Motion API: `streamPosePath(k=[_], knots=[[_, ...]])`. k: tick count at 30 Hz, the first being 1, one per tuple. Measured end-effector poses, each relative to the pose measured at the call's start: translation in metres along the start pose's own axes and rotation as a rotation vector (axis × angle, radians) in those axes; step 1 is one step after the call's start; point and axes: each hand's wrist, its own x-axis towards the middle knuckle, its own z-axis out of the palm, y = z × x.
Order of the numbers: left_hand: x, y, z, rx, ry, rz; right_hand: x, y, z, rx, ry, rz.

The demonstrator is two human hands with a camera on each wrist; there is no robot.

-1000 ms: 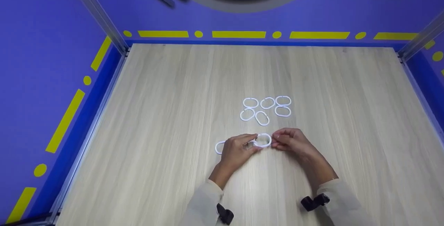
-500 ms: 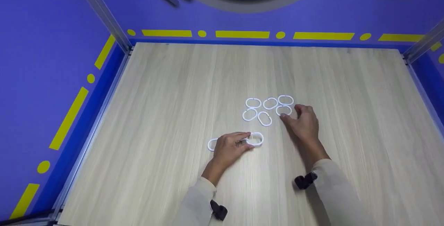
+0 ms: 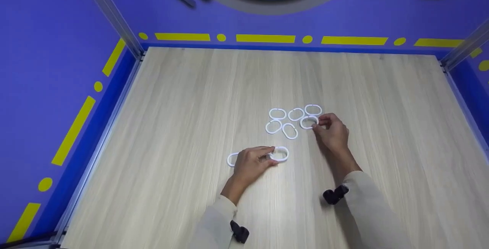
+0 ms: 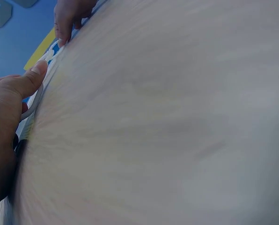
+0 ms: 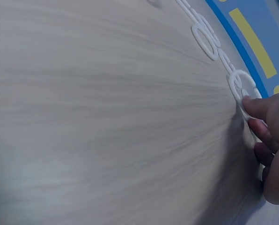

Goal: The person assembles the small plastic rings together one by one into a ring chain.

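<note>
Well in from the table's far edge (image 3: 267,52), the right hand (image 3: 334,133) pinches one ring (image 3: 301,123); nearer, the left hand (image 3: 250,165) grips another ring (image 3: 287,153). Hasty lifting could drag a neighbouring ring (image 3: 321,110) askew.

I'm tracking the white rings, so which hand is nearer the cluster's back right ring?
Right. The right hand, pinching the neighbouring ring, is just below and right of the back right ring in the head view; the left hand is farther below, to its left.

Bright light pales the desk (image 3: 183,126) toward its near edge — soft shadow beside the right sleeve (image 3: 370,207) — wrist views hazier.
</note>
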Motion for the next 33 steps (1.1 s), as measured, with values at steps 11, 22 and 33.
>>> streamPosePath(k=[11,22,33], knots=[[0.001,0.001,0.000,0.012,-0.006,0.003,-0.005,-0.002,0.003,0.333,-0.150,-0.191],[0.001,0.000,0.000,-0.021,0.008,-0.011,-0.026,-0.029,0.021,0.173,-0.300,-0.362],[0.000,-0.001,0.000,-0.014,0.011,0.007,-0.034,-0.040,0.043,0.088,-0.282,-0.435]])
